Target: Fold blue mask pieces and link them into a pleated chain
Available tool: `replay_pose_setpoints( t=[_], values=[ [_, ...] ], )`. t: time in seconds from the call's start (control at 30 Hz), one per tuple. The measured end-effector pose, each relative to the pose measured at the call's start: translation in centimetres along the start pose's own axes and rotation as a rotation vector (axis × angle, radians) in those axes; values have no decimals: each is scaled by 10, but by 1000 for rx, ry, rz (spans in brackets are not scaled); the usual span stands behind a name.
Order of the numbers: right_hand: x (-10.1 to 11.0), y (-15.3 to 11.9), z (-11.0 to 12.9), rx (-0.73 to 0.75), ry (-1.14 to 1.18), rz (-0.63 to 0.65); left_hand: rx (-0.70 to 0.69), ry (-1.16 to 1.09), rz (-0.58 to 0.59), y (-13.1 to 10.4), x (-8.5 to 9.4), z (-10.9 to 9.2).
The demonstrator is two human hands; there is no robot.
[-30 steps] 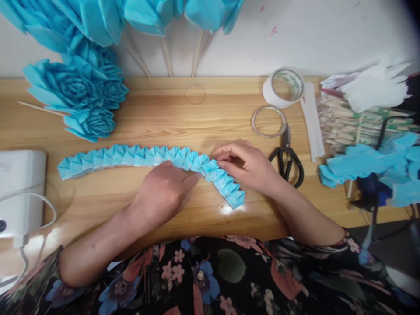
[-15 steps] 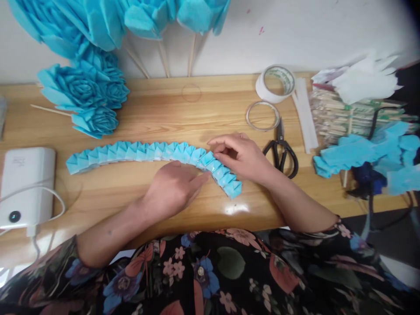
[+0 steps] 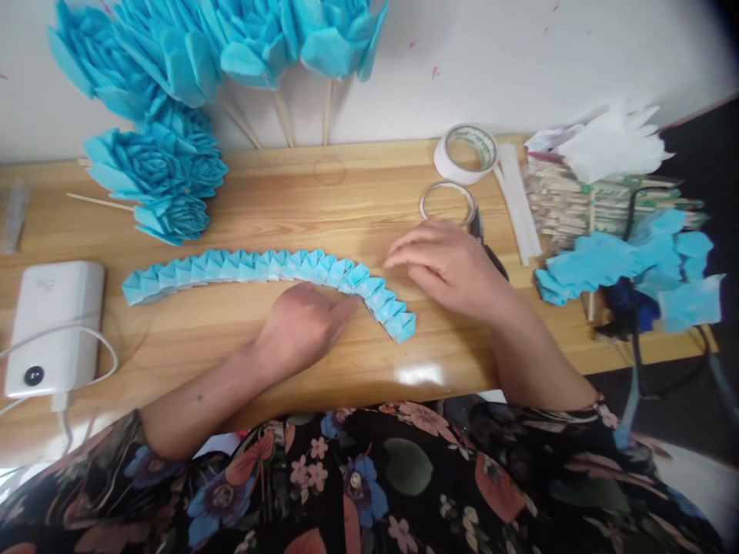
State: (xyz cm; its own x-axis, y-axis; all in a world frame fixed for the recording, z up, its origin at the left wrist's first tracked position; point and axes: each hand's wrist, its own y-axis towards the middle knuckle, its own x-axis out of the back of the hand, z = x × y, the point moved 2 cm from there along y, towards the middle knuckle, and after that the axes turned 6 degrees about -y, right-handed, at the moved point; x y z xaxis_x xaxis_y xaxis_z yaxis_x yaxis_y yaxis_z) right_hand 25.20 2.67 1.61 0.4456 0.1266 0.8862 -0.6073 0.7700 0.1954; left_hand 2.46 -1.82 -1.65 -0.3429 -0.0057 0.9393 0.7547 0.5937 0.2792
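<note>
A long curved strip of folded light-blue paper [image 3: 254,265] lies on the wooden table, its right end bending down toward me. Just below its middle rests my left hand [image 3: 303,327], closed, with the thumb pointing at the strip's lower edge. The curled fingers hide whatever is inside them. To the right of the strip, my right hand [image 3: 450,265] hovers apart from it, fingers loosely stretched and nothing visible in them. Black-handled scissors [image 3: 478,227] are partly covered by this hand. A thin tape ring [image 3: 424,204] lies just beyond it.
Blue paper roses [image 3: 144,165] on sticks stand at the back left. A white power bank [image 3: 58,308] with a cable sits left. Rightward are a tape roll [image 3: 453,165], white strips [image 3: 519,208], bundled sticks [image 3: 560,200] and more blue folded paper [image 3: 594,265].
My right hand has let go of the blue strip and moved right, now covering much of the scissors. My left hand stays by the strip. The view has shifted slightly.
</note>
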Motion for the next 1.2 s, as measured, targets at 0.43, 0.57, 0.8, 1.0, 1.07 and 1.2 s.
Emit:
replay_pose_setpoints(
  t=[0.43,0.57,0.8,1.0,1.07,1.2],
  values=[
    [-31,3,-1,93,-27,89,4,-54,-60,3,-1,2],
    [-23,2,-5,57,-50,104,-7,0,-73,3,-3,-1],
    [7,-10,6,18,-222,170,29,-24,-43,-4,-5,1],
    [-9,-30,18,25,-11,94,-15,-144,-123,-4,2,-1],
    [-18,-34,16,18,-55,65,-44,-144,-129,-3,3,-3],
    [-25,-38,14,15,-103,32,-61,-119,-113,-1,1,-4]
  ],
)
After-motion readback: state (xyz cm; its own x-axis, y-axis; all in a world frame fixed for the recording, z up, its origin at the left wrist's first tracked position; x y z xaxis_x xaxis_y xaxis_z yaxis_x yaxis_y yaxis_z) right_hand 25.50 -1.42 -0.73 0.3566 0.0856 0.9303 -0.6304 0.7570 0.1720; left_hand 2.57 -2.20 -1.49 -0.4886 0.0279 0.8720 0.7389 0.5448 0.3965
